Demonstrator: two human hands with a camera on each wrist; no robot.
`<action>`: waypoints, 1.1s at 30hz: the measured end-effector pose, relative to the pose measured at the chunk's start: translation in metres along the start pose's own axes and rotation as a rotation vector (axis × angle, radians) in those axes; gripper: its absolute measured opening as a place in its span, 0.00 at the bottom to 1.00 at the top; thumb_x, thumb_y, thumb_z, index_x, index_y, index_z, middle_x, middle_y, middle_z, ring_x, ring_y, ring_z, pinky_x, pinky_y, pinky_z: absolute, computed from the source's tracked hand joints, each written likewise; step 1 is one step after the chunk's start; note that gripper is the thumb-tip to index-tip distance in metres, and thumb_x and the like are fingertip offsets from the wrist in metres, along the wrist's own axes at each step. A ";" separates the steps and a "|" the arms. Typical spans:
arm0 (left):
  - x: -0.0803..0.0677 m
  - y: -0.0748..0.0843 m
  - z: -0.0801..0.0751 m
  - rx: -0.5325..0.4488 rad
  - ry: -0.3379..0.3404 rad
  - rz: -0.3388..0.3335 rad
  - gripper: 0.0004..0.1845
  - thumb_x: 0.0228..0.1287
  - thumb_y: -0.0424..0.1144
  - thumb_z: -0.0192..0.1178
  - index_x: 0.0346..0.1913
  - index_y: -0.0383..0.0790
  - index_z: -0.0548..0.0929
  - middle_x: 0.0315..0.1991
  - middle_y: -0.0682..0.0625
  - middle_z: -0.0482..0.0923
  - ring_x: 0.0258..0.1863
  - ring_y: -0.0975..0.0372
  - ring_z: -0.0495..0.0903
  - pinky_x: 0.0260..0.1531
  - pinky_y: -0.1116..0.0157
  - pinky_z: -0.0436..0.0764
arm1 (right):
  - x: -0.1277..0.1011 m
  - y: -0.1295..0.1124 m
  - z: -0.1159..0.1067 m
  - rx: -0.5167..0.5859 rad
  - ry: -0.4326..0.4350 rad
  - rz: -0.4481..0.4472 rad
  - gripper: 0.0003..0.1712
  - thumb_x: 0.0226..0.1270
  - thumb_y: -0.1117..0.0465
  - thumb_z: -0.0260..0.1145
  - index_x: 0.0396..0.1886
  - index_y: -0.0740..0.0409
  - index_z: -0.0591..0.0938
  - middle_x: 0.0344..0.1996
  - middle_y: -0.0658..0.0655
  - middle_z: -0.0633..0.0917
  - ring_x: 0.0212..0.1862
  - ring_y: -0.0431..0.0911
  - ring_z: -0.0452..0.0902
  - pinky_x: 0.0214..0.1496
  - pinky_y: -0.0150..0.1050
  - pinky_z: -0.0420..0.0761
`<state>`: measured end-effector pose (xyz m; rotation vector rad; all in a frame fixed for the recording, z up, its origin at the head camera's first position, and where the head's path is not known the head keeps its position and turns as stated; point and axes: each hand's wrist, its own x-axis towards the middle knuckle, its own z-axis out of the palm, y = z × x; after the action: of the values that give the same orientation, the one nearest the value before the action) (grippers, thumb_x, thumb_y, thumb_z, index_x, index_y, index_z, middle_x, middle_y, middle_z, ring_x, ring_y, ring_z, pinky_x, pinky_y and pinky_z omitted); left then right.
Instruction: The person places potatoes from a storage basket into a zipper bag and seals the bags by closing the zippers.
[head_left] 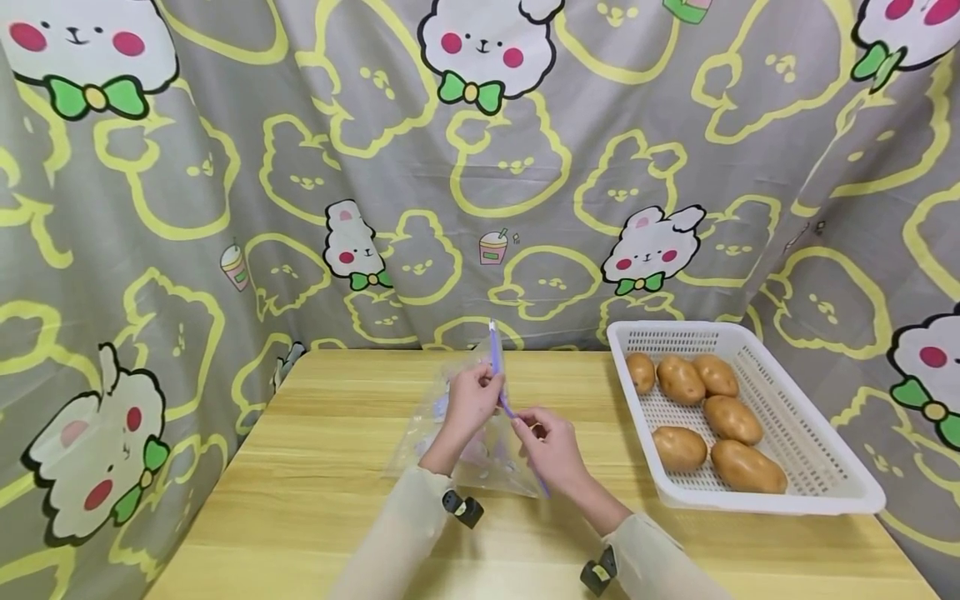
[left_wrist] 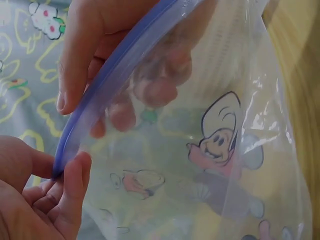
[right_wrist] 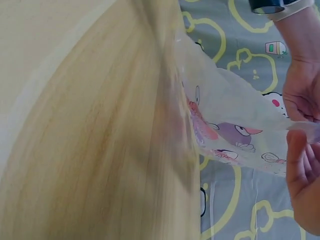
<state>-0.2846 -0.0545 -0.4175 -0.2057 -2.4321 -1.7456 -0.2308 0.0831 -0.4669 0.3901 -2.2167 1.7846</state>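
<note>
The clear zip bag with cartoon prints is held up over the middle of the counter, its lower part resting on the wood and its purple zip strip standing almost upright between the two hands. The left hand pinches the strip near its upper part, with the thumb on one side and the fingers curled on the other side; through the film, in the left wrist view, its fingers show behind the plastic. The right hand pinches the same strip lower down, the thumb and first finger closed on the edge. I judge the bag to be very light, thin and soft, so it will fold and sag wherever it is not held, and the smooth film can slip between dry fingers. The strip is the thickest and stiffest part, so it is the best place to take hold, one hand on each lip. To the right on the counter stands a white plastic basket with six potatoes inside, well apart from the bag. A grey curtain with rabbit drawings hangs behind and around the counter.
</note>
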 end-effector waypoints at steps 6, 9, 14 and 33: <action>-0.006 -0.003 0.001 -0.149 -0.016 -0.043 0.12 0.64 0.33 0.59 0.24 0.31 0.73 0.20 0.46 0.78 0.14 0.62 0.78 0.19 0.65 0.82 | -0.004 -0.025 -0.007 0.081 -0.069 0.152 0.07 0.63 0.70 0.64 0.38 0.71 0.81 0.26 0.64 0.81 0.22 0.56 0.78 0.20 0.31 0.75; -0.007 -0.006 0.002 -0.240 -0.029 -0.083 0.13 0.64 0.33 0.60 0.25 0.30 0.73 0.21 0.47 0.78 0.15 0.63 0.78 0.20 0.65 0.82 | -0.002 -0.019 -0.009 0.152 -0.082 0.207 0.09 0.61 0.69 0.67 0.39 0.72 0.79 0.26 0.58 0.81 0.23 0.51 0.79 0.23 0.31 0.77; -0.006 -0.012 0.004 -0.329 -0.077 -0.120 0.12 0.69 0.37 0.55 0.33 0.28 0.76 0.24 0.48 0.79 0.22 0.63 0.80 0.23 0.66 0.82 | 0.001 -0.005 -0.010 0.263 -0.075 0.263 0.11 0.61 0.68 0.66 0.38 0.74 0.78 0.25 0.54 0.81 0.26 0.48 0.79 0.29 0.33 0.79; -0.008 -0.015 0.001 -0.435 -0.210 -0.092 0.10 0.73 0.32 0.47 0.40 0.24 0.73 0.29 0.48 0.76 0.29 0.62 0.79 0.33 0.61 0.83 | 0.001 0.005 -0.014 0.711 -0.071 0.453 0.08 0.68 0.68 0.55 0.29 0.58 0.76 0.22 0.51 0.79 0.23 0.40 0.75 0.28 0.30 0.77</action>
<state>-0.2800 -0.0584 -0.4338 -0.3422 -2.1833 -2.3899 -0.2329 0.0977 -0.4681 0.0738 -1.7259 2.8268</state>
